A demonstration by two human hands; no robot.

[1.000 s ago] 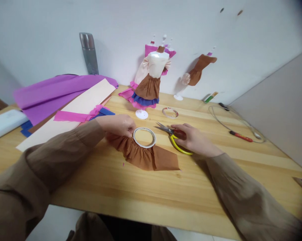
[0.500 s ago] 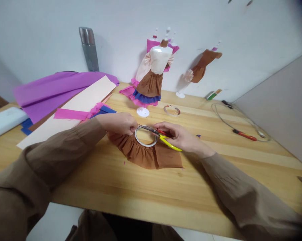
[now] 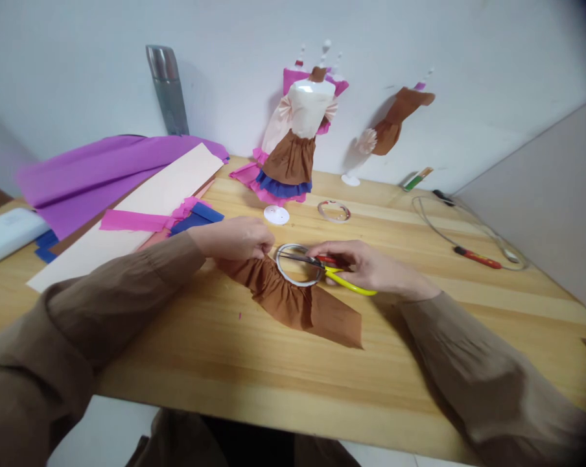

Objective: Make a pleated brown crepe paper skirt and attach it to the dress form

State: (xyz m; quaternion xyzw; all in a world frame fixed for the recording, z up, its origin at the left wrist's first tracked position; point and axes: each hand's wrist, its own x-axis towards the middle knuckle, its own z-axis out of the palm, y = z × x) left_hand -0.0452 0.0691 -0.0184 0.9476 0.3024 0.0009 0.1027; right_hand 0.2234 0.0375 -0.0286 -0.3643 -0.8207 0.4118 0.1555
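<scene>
A gathered brown crepe-paper strip (image 3: 293,305) lies in a curve on the table, pleated along its left part and flat at its right end. My left hand (image 3: 247,239) is closed in a pinch at the strip's upper left end. My right hand (image 3: 365,264) grips scissors (image 3: 344,280) with yellow and red handles; the blades point left across a ring-shaped tape roll (image 3: 297,283). The roll stands between my hands, above the paper's gathered edge. Whether my right fingers also touch the roll I cannot tell.
Behind stand a dress form (image 3: 303,104) in a ruffled paper dress and a brown-dressed form (image 3: 395,123). A second tape ring (image 3: 334,211) lies near. Purple paper (image 3: 118,168), a pale sheet (image 3: 166,185) and a flask (image 3: 169,91) are left; a cable (image 3: 478,258) is right.
The tape roll and the scissors have shifted right with my right hand. My left hand has moved slightly right, and the paper's flat end has swung toward me.
</scene>
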